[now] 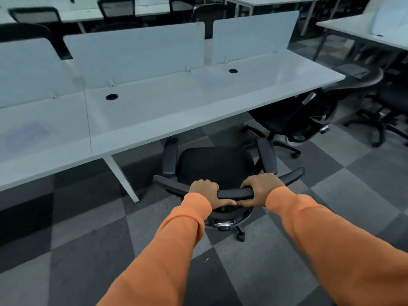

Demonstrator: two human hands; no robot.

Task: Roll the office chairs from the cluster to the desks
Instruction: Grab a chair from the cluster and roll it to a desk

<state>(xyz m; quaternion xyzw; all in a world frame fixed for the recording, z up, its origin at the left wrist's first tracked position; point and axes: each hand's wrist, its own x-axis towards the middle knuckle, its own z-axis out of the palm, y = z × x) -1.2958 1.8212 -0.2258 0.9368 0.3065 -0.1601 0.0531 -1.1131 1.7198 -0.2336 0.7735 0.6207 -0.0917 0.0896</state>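
- Office chair: black seat, armrests and curved top rail; plain, no pattern. The knob beneath is silver with a dark centre.
- Second chair, at the desk's right end: black all over, with a small silver knob.
- Sleeves: plain orange.
- Desk: white top with a pale blue-grey cast; its leg is white.
- Divider panels, along the desk's far edge: plain, pale frosted white.
- Cable grommets, near the desk's far edge: black.
- Floor: carpet tiles in a checkerboard of charcoal and mid grey.
- Far chairs, beyond the dividers: black.
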